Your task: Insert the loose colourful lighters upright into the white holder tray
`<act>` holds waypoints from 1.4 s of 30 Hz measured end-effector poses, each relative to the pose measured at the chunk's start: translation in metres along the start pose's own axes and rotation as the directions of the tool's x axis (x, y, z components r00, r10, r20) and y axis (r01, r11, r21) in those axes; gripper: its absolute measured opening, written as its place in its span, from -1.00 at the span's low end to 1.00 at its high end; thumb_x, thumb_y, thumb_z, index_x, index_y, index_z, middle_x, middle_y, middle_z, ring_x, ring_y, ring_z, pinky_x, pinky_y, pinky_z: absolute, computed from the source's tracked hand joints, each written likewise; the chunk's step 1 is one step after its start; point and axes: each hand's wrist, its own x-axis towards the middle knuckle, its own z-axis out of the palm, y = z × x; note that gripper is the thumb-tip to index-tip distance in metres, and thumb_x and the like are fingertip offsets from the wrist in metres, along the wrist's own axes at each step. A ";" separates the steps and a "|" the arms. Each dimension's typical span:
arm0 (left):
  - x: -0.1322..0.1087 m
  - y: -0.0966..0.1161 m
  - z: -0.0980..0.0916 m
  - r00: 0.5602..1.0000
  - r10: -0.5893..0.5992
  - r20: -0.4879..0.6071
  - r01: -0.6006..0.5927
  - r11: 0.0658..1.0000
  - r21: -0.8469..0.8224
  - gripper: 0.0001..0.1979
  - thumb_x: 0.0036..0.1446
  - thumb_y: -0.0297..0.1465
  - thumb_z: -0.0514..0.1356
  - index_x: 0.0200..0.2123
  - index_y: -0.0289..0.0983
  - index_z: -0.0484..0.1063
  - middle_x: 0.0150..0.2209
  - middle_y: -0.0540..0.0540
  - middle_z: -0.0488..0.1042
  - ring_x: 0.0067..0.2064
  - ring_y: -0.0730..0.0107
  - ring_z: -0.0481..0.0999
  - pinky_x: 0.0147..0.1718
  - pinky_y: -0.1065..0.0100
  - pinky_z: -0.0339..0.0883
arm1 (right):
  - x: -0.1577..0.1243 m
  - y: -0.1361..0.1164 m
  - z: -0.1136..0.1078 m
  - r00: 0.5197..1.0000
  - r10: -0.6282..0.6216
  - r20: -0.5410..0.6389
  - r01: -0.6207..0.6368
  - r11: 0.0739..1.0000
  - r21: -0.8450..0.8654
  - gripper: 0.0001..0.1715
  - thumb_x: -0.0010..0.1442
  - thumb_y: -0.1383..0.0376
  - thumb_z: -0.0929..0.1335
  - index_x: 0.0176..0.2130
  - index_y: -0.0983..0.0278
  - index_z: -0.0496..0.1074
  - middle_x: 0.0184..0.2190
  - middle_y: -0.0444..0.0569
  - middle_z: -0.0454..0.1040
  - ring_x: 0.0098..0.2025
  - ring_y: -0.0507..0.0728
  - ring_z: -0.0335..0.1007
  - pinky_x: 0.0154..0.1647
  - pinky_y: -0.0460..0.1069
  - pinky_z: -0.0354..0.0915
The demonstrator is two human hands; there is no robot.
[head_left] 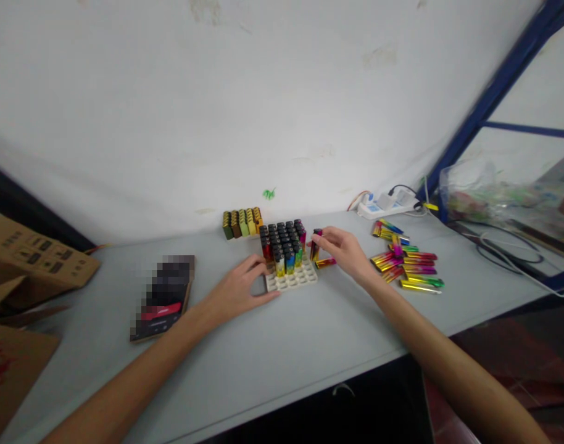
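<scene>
A white holed tray [291, 280] lies on the table, with several black-topped lighters [284, 237] standing upright in rows; the holes along its front and right show bare. My left hand [242, 280] grips the tray's front left corner, thumb along the front edge and fingers at the left side. Between the thumb and fingers of my right hand [340, 246] is an upright dark lighter [315, 243], just right of the filled rows. Below that hand a red and gold lighter [326, 263] lies flat beside the tray.
Loose shiny lighters [405, 262] lie in a pile on the right. A block of green and yellow lighters [242, 223] stands by the wall. A power strip [388, 203] sits behind the pile. At left are a partly blurred phone [166, 296] and cardboard boxes [36, 256].
</scene>
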 end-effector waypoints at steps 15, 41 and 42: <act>0.000 -0.001 0.000 1.000 0.014 0.009 -0.014 1.000 0.023 -0.70 0.27 -0.12 0.34 -0.15 -0.21 0.44 0.00 -0.17 0.47 0.00 0.15 0.58 0.08 0.10 0.54 | 0.014 0.012 0.007 0.991 -0.106 0.077 0.121 0.962 -0.245 -0.54 0.39 -0.04 0.36 -0.33 0.25 0.53 -0.36 0.01 0.66 -0.32 0.17 0.59 -0.24 -0.02 0.38; -0.001 -0.001 0.002 1.000 0.005 -0.010 -0.004 1.000 0.017 -0.70 0.26 -0.12 0.34 -0.16 -0.22 0.48 0.00 -0.17 0.49 -0.01 0.16 0.59 0.07 0.12 0.55 | -0.009 0.005 -0.065 0.976 0.029 0.218 0.056 0.926 -0.372 -0.58 0.29 -0.03 0.43 -0.12 0.26 0.51 -0.35 -0.03 0.58 -0.39 0.12 0.41 -0.33 0.01 0.32; -0.001 -0.001 0.002 1.000 0.005 -0.011 -0.005 1.000 0.018 -0.70 0.26 -0.11 0.34 -0.16 -0.22 0.48 0.00 -0.17 0.49 -0.02 0.16 0.59 0.07 0.12 0.55 | -0.009 0.003 -0.062 0.981 0.020 0.195 0.036 0.960 -0.278 -0.57 0.27 -0.04 0.44 -0.13 0.27 0.51 -0.31 -0.01 0.59 -0.38 0.11 0.41 -0.33 0.00 0.32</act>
